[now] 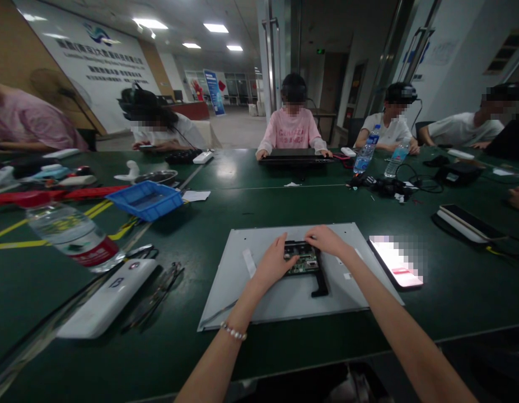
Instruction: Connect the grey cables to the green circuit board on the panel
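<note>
A grey metal panel (229, 263) lies flat on the table in front of me. On its middle sits a green circuit board (308, 263) with a black plastic frame (321, 282) along its top and right side. My left hand (272, 263) grips the left edge of the board, thumb over its face and fingers towards the top. With bent fingers pressed together, my right hand (328, 240) pinches the top right corner of the black frame. Both sets of fingertips are partly hidden. A white strip (249, 262) lies on the panel left of my left hand.
Right of the panel lies a lit phone (397, 263). On the left are a white power bank (110, 299), glasses (156, 296), a tilted water bottle (74, 235) and a blue tray (148, 200). Across the table, a person (293, 126) holds a dark flat panel.
</note>
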